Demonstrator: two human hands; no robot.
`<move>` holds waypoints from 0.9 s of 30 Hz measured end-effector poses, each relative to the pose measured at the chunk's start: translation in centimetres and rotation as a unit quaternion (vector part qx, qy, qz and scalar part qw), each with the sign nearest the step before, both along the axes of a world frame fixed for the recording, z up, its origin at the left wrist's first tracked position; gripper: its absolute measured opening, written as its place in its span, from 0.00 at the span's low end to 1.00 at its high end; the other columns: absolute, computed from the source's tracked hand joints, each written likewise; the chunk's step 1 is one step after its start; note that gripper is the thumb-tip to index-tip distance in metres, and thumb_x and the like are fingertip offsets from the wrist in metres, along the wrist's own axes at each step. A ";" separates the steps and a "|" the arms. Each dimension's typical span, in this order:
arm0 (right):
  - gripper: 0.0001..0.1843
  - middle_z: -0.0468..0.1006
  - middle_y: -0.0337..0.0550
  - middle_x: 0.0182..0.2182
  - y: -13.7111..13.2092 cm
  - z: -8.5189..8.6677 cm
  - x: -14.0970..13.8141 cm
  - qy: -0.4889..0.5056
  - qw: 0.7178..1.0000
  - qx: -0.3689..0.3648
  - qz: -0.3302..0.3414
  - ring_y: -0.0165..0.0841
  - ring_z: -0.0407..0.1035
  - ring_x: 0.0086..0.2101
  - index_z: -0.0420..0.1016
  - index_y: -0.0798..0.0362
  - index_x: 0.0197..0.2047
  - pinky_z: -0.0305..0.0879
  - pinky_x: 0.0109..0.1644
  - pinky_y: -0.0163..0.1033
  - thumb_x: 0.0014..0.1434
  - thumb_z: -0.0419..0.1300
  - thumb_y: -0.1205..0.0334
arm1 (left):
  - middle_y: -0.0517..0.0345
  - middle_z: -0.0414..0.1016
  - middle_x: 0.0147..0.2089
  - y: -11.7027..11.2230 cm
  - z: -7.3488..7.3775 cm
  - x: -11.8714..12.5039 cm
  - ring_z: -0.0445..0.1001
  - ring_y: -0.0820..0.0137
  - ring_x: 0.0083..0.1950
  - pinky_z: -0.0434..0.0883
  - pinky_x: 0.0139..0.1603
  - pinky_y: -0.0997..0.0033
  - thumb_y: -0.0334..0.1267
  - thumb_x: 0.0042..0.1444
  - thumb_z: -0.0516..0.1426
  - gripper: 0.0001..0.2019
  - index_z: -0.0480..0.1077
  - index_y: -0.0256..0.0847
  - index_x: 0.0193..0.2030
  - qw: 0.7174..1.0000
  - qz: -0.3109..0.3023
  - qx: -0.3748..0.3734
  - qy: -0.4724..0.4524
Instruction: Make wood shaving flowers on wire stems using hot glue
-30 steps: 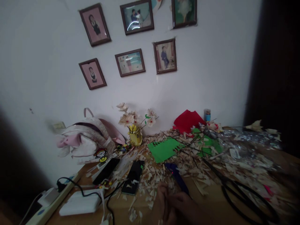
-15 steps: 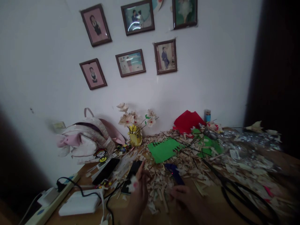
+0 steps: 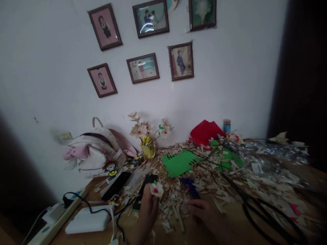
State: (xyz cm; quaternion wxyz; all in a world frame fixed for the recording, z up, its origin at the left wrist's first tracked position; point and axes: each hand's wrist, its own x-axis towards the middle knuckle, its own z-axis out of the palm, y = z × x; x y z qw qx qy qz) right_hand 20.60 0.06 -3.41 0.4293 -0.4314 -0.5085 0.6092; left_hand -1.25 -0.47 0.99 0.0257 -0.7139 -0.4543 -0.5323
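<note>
My left hand point(image 3: 149, 207) is closed on a small white handmade flower point(image 3: 158, 191) with a red centre and a bit of green at its top. Its fingers pinch the flower from below, above a dark phone point(image 3: 145, 186). My right hand point(image 3: 204, 211) is closed at the lower end of a blue glue gun point(image 3: 190, 186), whose nozzle points up and left over the scraps. A small red light glows on the gun. Pale paper-like scraps point(image 3: 176, 197) lie under and between both hands.
Green sheet point(image 3: 178, 162) and red sheet point(image 3: 206, 132) lie behind the scraps. Large black scissors point(image 3: 245, 197) are at right, near clear plastic wrap point(image 3: 270, 160). At left are a power strip point(image 3: 57, 217), a white box point(image 3: 88, 219) with cables, and a backpack point(image 3: 94, 149). A yellow vase point(image 3: 148, 149) holds flowers.
My left hand has turned and its raised fingers have folded in. The flower has moved right and up a little, its red centre now facing me. My right hand stays almost still.
</note>
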 end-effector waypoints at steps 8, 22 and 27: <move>0.11 0.77 0.38 0.22 0.1 0.1 0.3 -0.001 0.999 0.037 0.004 0.28 0.61 0.22 0.82 0.50 0.29 0.55 0.26 0.33 0.42 0.65 0.54 | 0.62 0.75 0.28 -0.5 1.5 0.9 0.70 0.72 0.30 0.67 0.34 0.72 0.36 0.61 0.50 0.09 0.71 0.45 0.36 0.981 -0.129 0.115 0.091; 0.14 0.81 0.43 0.28 -0.3 1.3 0.5 -0.035 0.998 0.045 -0.035 0.39 0.71 0.33 0.82 0.51 0.30 0.63 0.40 0.40 0.41 0.63 0.52 | 0.59 0.79 0.33 1.0 0.4 0.7 0.69 0.68 0.33 0.60 0.37 0.65 0.41 0.62 0.50 0.12 0.75 0.46 0.37 0.979 -0.062 0.037 0.192; 0.14 0.80 0.43 0.27 -0.4 1.4 0.4 0.000 0.998 0.048 -0.039 0.36 0.69 0.31 0.82 0.51 0.29 0.63 0.36 0.38 0.41 0.64 0.52 | 0.58 0.79 0.35 1.1 -0.1 1.0 0.69 0.67 0.34 0.58 0.37 0.65 0.39 0.62 0.50 0.12 0.75 0.46 0.39 0.973 -0.076 0.032 0.216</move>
